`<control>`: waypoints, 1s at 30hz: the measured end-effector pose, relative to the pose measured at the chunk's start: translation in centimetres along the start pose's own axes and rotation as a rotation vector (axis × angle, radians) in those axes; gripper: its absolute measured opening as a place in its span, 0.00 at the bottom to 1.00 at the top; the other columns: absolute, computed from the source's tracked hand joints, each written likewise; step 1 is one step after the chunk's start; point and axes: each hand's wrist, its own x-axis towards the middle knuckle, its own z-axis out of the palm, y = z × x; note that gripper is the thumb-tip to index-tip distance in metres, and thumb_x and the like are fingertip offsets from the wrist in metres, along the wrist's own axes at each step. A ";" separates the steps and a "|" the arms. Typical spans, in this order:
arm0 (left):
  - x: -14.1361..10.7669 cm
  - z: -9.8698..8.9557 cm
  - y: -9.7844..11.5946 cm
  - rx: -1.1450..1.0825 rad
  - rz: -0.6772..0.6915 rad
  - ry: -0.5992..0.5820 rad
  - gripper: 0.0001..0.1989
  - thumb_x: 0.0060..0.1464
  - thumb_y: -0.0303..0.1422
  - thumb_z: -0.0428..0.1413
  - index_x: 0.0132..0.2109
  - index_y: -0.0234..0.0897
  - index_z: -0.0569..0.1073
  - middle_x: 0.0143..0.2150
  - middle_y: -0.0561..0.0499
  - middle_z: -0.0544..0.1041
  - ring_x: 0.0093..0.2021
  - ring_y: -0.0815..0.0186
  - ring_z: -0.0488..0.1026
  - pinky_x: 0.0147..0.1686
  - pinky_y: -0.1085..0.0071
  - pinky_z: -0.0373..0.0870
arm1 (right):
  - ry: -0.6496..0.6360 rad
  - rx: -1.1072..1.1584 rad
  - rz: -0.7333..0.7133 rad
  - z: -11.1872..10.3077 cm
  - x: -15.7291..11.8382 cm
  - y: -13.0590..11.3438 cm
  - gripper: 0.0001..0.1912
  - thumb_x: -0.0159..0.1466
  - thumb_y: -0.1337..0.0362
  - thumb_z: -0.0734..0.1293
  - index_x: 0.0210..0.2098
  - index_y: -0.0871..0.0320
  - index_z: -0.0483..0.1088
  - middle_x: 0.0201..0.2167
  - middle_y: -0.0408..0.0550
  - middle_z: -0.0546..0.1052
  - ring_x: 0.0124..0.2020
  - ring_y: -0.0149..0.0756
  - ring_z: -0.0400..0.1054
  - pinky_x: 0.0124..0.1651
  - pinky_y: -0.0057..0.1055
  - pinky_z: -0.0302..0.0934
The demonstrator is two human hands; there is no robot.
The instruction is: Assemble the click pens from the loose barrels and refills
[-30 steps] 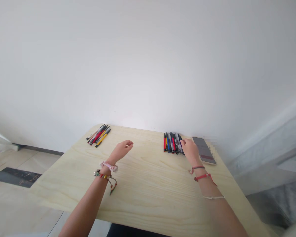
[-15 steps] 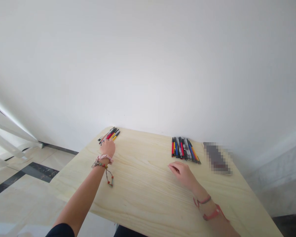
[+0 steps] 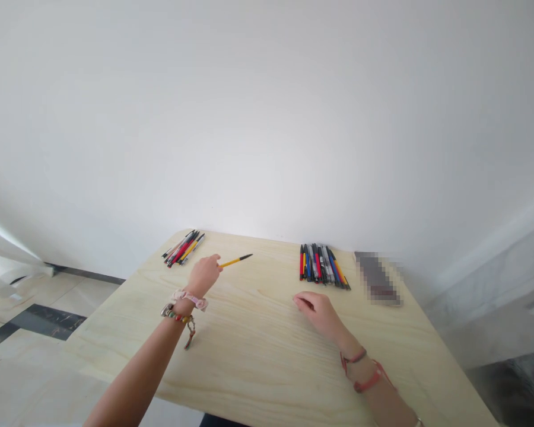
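A yellow pen [image 3: 237,261] with a black tip is gripped in my left hand [image 3: 206,273], its tip pointing right. Left of that hand, a small loose pile of pens [image 3: 183,247], red, black, yellow and white, lies at the table's far left corner. My right hand [image 3: 317,308] rests on the table with its fingers curled together; whether anything is inside them is hidden. Just beyond it, a row of pens [image 3: 318,264] in red, yellow, blue, black and clear lies side by side.
A blurred dark flat object [image 3: 378,279] lies right of the pen row on the pale wooden table [image 3: 249,332]. Behind the table stands a white wall [image 3: 267,118]. A white curtain [image 3: 4,267] hangs at the left.
My left hand has come away from the left pile toward the right and nearer, now with the yellow pen in it. My right hand stays in about the same pose. The view has shifted slightly.
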 end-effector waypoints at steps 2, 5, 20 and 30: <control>-0.5 0.6 2.1 -0.197 0.192 -0.054 0.06 0.44 0.29 0.51 0.32 0.39 0.72 0.31 0.46 0.74 0.35 0.58 0.68 0.36 0.67 0.58 | 0.008 0.120 0.103 0.0 0.0 0.1 0.15 0.58 0.57 0.56 0.22 0.58 0.65 0.16 0.42 0.68 0.16 0.29 0.60 0.21 0.26 0.54; -1.4 2.4 4.8 -0.392 0.341 -0.107 0.05 0.41 0.26 0.53 0.27 0.42 0.72 0.27 0.50 0.72 0.33 0.60 0.67 0.36 0.68 0.57 | 0.063 0.239 0.236 0.0 0.0 0.5 0.17 0.59 0.55 0.54 0.20 0.58 0.61 0.13 0.39 0.64 0.12 0.26 0.55 0.17 0.24 0.50; -4.3 4.9 7.2 -0.001 0.502 -0.166 0.10 0.51 0.31 0.49 0.41 0.40 0.68 0.43 0.48 0.69 0.44 0.60 0.63 0.43 0.62 0.52 | 0.191 -0.099 0.203 0.5 0.2 1.6 0.13 0.53 0.61 0.61 0.36 0.61 0.67 0.20 0.43 0.69 0.21 0.31 0.61 0.26 0.27 0.56; -4.8 6.3 7.2 0.102 0.620 -0.028 0.05 0.54 0.29 0.45 0.35 0.35 0.66 0.36 0.49 0.71 0.40 0.63 0.66 0.41 0.63 0.51 | 0.164 -0.103 0.192 0.9 0.2 1.4 0.11 0.55 0.61 0.61 0.34 0.60 0.67 0.20 0.43 0.69 0.20 0.30 0.60 0.25 0.27 0.54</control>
